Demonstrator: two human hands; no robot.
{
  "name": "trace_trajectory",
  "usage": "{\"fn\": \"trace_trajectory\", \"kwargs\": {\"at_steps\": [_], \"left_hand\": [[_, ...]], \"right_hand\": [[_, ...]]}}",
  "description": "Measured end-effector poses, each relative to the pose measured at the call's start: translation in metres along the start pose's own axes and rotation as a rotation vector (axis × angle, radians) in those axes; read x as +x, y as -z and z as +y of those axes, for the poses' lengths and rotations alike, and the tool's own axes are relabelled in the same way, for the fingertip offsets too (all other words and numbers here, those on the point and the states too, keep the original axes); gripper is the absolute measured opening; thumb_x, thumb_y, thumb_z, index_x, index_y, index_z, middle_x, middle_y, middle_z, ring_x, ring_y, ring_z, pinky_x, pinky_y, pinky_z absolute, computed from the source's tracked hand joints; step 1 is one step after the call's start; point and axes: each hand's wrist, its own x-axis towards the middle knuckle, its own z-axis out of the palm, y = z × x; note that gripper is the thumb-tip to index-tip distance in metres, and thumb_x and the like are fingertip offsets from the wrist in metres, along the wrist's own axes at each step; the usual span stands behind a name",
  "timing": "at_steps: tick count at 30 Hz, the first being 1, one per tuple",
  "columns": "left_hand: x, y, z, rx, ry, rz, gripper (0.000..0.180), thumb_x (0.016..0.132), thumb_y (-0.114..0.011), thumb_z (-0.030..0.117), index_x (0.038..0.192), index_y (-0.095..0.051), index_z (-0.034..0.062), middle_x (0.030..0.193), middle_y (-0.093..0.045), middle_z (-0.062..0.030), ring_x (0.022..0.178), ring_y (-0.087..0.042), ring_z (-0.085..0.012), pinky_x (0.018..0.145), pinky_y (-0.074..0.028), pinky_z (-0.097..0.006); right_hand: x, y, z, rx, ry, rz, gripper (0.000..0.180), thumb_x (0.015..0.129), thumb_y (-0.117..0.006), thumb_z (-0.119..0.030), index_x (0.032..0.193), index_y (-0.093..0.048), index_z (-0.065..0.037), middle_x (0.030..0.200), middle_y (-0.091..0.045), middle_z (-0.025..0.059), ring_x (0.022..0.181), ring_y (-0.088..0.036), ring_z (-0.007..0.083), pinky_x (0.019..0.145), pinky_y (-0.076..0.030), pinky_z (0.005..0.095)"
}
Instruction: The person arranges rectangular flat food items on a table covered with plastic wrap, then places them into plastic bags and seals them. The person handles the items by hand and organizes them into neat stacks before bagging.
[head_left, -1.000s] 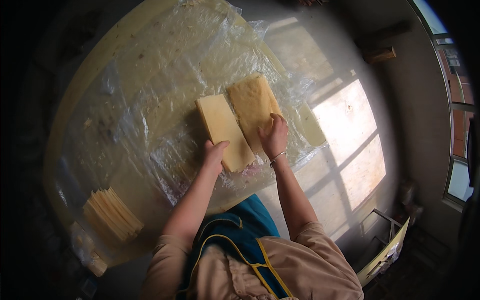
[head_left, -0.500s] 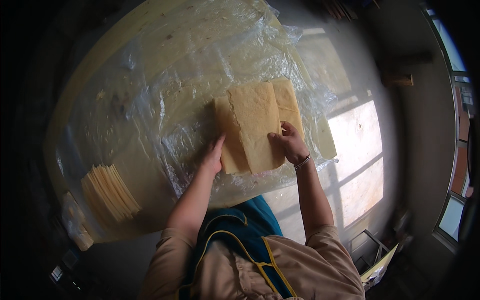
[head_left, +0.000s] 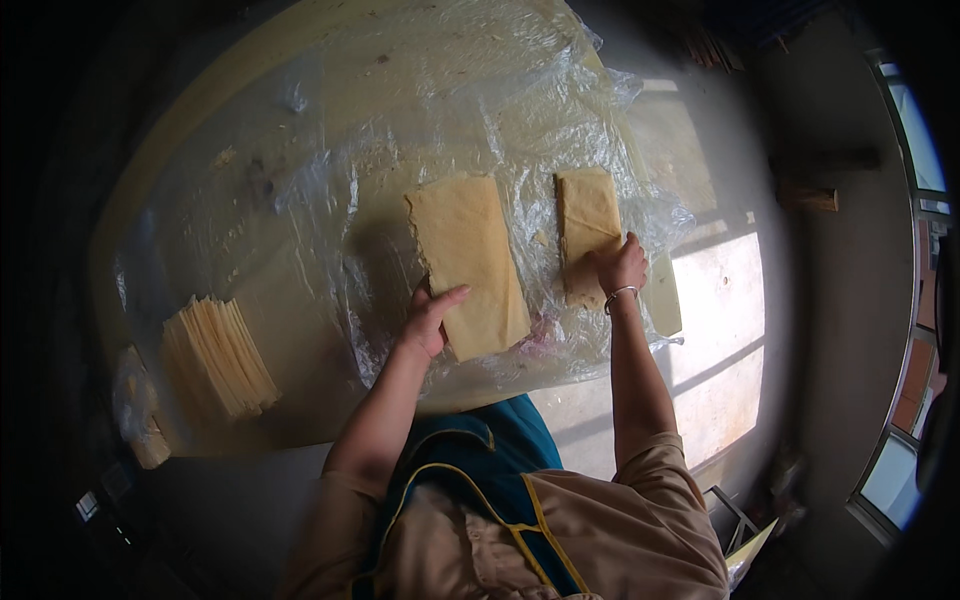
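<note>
A round, pale wooden table [head_left: 200,110] carries a crinkled sheet of clear plastic film [head_left: 400,120] that covers most of its top. On the film, toward the table's near edge, lie two flat, pale yellow rectangular slabs of folded dough sheet, set well apart with bare film between them.

The larger slab [head_left: 468,262] lies near the middle of the near edge. The left hand [head_left: 430,322] rests at its near left corner, fingers spread open and laid flat against the slab's edge, thumb pointing across the slab; it grips nothing.

The narrower slab [head_left: 587,222] lies toward the table's right edge. The right hand [head_left: 620,268], with a thin metal bangle [head_left: 620,294] at the wrist, presses down on the slab's near end with the fingers curled over it; whether it pinches the slab cannot be told.

At the table's near left edge, off the film, sits a fanned stack of thin pale yellow strips [head_left: 218,355].
</note>
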Motion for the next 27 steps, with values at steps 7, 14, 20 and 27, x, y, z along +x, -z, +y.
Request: {"fn": "trace_trajectory", "kwargs": {"at_steps": [7, 14, 20, 27], "left_hand": [[-0.018, 0.037, 0.005, 0.052, -0.068, 0.083, 0.069, 0.079, -0.083, 0.014, 0.139, -0.049, 0.0063, 0.124, -0.062, -0.0075, 0.112, -0.062, -0.0223, 0.096, -0.053, -0.039], [-0.029, 0.066, 0.0, 0.065, -0.047, 0.099, 0.073, 0.08, -0.085, 0.025, 0.14, -0.047, 0.0062, 0.126, -0.061, -0.0081, 0.116, -0.06, -0.0226, 0.097, -0.052, -0.04], [-0.051, 0.074, 0.002, -0.009, -0.133, 0.016, 0.083, 0.087, -0.072, 0.059, 0.147, -0.041, 0.0104, 0.141, -0.053, -0.0057, 0.129, -0.051, -0.0199, 0.108, -0.044, -0.039], [-0.117, 0.107, 0.054, -0.084, -0.3, 0.023, 0.067, 0.087, -0.074, 0.027, 0.141, -0.043, 0.005, 0.13, -0.056, -0.0094, 0.122, -0.053, -0.0205, 0.105, -0.044, -0.037]], "right_hand": [[0.036, -0.014, 0.03, 0.542, 0.093, -0.356, 0.053, 0.074, -0.086, -0.024, 0.113, -0.063, 0.003, 0.095, -0.073, 0.0127, 0.082, -0.071, 0.0266, 0.071, -0.059, 0.0387], [-0.044, 0.05, -0.018, 1.304, 0.081, -0.968, 0.047, 0.087, -0.076, -0.004, 0.128, -0.055, 0.004, 0.117, -0.069, 0.0141, 0.102, -0.07, 0.0235, 0.089, -0.059, 0.0365], [-0.163, 0.031, -0.115, 1.22, 0.157, -1.082, 0.049, 0.086, -0.077, -0.003, 0.128, -0.054, 0.004, 0.113, -0.07, 0.0148, 0.096, -0.07, 0.0201, 0.084, -0.058, 0.0328], [-0.259, 0.019, -0.177, 0.86, 0.498, -0.727, 0.046, 0.084, -0.08, -0.01, 0.122, -0.059, 0.005, 0.118, -0.066, 0.0132, 0.101, -0.065, 0.0172, 0.081, -0.057, 0.0333]]}}
